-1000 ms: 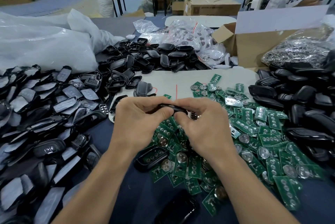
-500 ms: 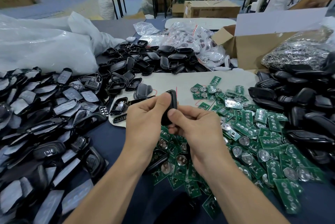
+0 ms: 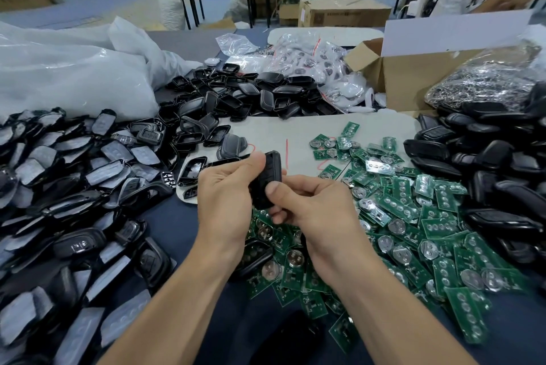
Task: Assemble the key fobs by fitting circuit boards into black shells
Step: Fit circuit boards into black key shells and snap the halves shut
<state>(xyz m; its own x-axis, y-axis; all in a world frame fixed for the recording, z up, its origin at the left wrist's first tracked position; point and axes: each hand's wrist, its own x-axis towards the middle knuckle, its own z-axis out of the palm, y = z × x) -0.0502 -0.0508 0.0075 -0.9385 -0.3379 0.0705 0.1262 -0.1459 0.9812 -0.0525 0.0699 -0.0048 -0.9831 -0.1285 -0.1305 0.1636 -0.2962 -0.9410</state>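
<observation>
Flipped black shell (image 3: 267, 178) from flat to standing on end since a second ago; raised a touch too. Gripping upper part with left hand (image 3: 227, 196), thumb by the top edge, fingers curled behind. Pinching lower part with right hand (image 3: 319, 208), thumb flat on the near face. Held mid-air just above the near-left edge of the circuit boards (image 3: 413, 217) heap, probably to check the seam or press it home. Can't tell whether a board sits inside. Boards and shell piles (image 3: 74, 172) left loose, unbinned, likely for quick reach. Far right, open cardboard box (image 3: 413, 90) holding metal-parts bag (image 3: 484, 81). Beyond far shells, clear bags (image 3: 310, 60) full of pale parts.
</observation>
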